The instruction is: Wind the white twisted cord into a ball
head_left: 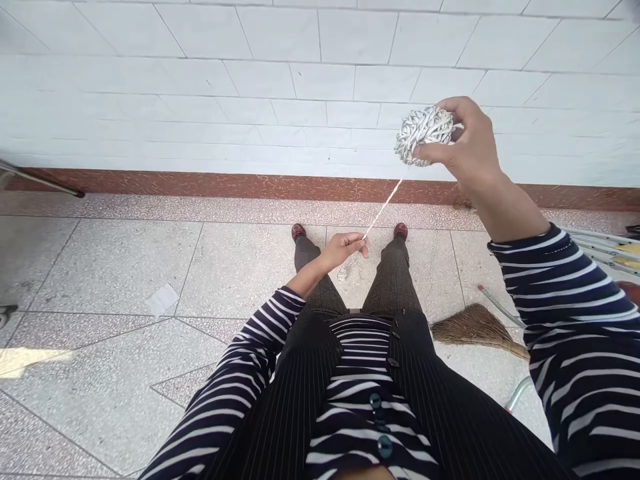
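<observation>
My right hand (467, 143) is raised in front of the tiled wall, its thumb and fingers wrapped round a ball of white-grey cord (425, 133). From the underside of the ball a taut length of cord (384, 205) slants down to the left. Its lower end runs into my left hand (346, 247), which pinches it between thumb and fingers at about leg height. Below that hand a small loose whitish tangle (345, 272) shows near the floor between my legs; whether it joins the cord I cannot tell.
White tiles cover the wall (260, 93) above a red-brown skirting (200, 183). A straw broom (475, 330) lies on the floor at right, near metal tubing (520, 393). White paper (163, 300) lies at left. A metal leg (50, 183) juts in from the left edge.
</observation>
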Tool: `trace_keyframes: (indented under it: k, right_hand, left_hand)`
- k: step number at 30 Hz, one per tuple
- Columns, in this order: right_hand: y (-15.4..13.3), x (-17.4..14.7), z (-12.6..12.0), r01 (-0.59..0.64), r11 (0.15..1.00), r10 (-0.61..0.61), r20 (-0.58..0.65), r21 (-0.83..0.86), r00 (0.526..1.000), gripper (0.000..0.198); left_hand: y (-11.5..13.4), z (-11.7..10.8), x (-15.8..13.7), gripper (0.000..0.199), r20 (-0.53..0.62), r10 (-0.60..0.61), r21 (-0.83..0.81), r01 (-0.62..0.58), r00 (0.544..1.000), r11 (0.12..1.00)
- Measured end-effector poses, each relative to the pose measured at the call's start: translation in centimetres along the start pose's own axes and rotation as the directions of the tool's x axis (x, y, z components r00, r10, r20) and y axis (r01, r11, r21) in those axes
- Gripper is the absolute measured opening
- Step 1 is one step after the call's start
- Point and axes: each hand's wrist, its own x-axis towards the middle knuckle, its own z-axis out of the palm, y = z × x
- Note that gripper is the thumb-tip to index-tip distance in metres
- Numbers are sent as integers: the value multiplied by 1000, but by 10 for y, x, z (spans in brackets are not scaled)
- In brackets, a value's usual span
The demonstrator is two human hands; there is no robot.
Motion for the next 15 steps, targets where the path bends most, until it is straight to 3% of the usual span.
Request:
trace_keyframes:
  k: [3, 6, 8, 10, 12, 15]
  right_hand:
    - [29, 4, -9, 80, 963, -105, -89, -256, 990, 69]
    - [55, -2, -10, 61, 963, -81, -64, -261, 995, 68]
    - [72, -14, -7, 79, 968, -74, 30, -240, 997, 67]
    - [91, -34, 2, 22, 981, 4, 137, -195, 991, 67]
    - [108, -61, 17, -141, 977, 181, 277, -158, 944, 65]
    - [122, -108, 42, -203, 964, 255, 394, -170, 883, 63]
  left_hand:
    - [-3, -3, -21, 33, 79, -74, 26, 72, 994, 997]
    - [10, -8, -36, 33, 124, -81, 48, 76, 989, 996]
    - [26, -14, -43, 33, 126, -48, 51, 42, 991, 998]
    - [47, -21, -47, 34, 104, -13, 57, 7, 994, 998]
    - [66, -28, -46, 35, 50, 14, 100, -19, 999, 995]
    - [80, -37, -31, 38, -52, 74, 200, -62, 996, 978]
